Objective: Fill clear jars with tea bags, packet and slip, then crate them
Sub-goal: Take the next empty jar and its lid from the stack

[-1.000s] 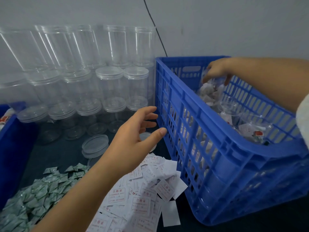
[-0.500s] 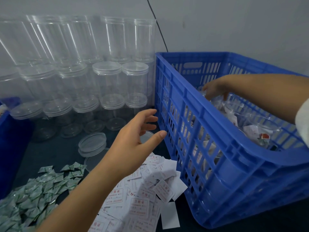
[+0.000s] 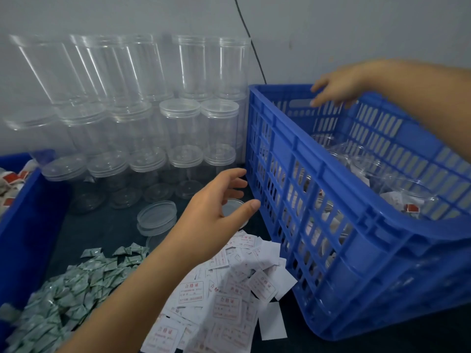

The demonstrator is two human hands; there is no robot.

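Note:
A blue slatted crate [image 3: 331, 189] stands on the right and holds several filled clear jars [image 3: 405, 192] with tea bags and slips inside. My right hand [image 3: 336, 87] hovers above the crate's far rim, fingers spread, holding nothing. My left hand [image 3: 216, 215] hangs open just left of the crate's near corner, over a loose clear lid [image 3: 233, 206]. Stacked empty clear jars [image 3: 181, 128] line the back wall. A pile of white slips with red print [image 3: 229, 296] lies below my left hand. Small green-white packets [image 3: 76, 281] are heaped at the lower left.
A blue bin [image 3: 28, 212] with tea bags [image 3: 10, 184] sits at the far left edge. Two stacked loose lids [image 3: 156, 215] rest on the dark tabletop in front of the jars. A black cable [image 3: 251, 42] runs down the grey wall behind the crate.
My right hand has lifted out of the crate, leaving the jar it held inside, and now hovers empty over the far rim. My left hand has barely moved.

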